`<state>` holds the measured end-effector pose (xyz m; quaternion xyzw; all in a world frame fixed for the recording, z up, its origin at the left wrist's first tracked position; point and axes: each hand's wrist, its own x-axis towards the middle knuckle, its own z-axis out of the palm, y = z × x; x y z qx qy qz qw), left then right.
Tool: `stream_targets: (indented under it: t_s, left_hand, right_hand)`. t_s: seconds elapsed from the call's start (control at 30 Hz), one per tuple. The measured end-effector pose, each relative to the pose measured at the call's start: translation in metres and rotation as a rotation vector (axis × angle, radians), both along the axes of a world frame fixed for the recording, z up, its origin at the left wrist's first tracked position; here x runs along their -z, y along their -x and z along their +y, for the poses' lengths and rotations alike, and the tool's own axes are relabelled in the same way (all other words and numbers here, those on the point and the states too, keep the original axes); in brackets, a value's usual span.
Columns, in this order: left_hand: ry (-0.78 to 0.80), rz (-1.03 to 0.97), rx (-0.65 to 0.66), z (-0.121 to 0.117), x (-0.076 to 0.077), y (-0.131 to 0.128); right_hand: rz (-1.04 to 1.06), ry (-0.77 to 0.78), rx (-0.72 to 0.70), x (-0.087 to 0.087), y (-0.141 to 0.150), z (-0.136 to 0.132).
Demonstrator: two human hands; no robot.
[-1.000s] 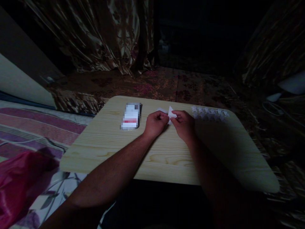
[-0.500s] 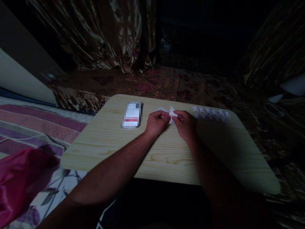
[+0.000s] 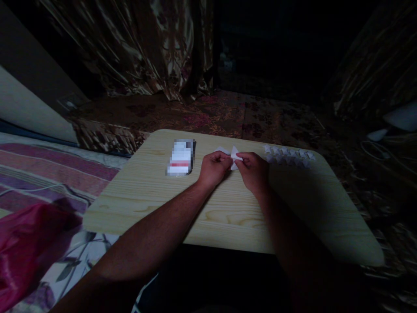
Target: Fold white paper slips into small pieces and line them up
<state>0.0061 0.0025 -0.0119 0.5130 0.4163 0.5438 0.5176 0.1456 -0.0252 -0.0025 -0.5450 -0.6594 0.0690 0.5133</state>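
Observation:
Between my two hands is a small folded piece of white paper [image 3: 235, 153], its pointed tip sticking up. My left hand [image 3: 215, 168] pinches its left side, and my right hand [image 3: 254, 170] pinches its right side with thumb and fingers. Behind my left fingers lies another flat white paper [image 3: 222, 150], partly hidden. Several small folded white paper pieces [image 3: 284, 152] stand in two rows on the table's far right, just past my right hand.
The light wood table [image 3: 137, 195] has rounded corners. A blurred-out white item [image 3: 180, 157] with a red band lies left of my hands. A striped bed cover [image 3: 58, 161] and a pink cloth or bag [image 3: 29, 248] are at the left. Patterned curtains [image 3: 169, 48] hang behind.
Hardly anything differs. Both hands keep their pinch on the folded paper, with only a very slight shift of the fingers and the paper.

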Motion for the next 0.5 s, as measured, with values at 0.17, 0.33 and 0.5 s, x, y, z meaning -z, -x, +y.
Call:
stream_targets:
  t_s: [0.17, 0.33, 0.5]
  left_hand:
    - [0.012, -0.007, -0.013, -0.0004, -0.0003, -0.0004]
    - [0.018, -0.011, -0.023, -0.0001, 0.0006, -0.001]
    - [0.029, -0.012, -0.039, -0.001, -0.0014, -0.0014]
  right_hand:
    - [-0.066, -0.036, 0.02, 0.0005, -0.0007, 0.0]
    - [-0.141, -0.072, 0.011, 0.0024, -0.0029, -0.0002]
    - [-0.202, -0.118, 0.002, 0.002, -0.0034, -0.0016]
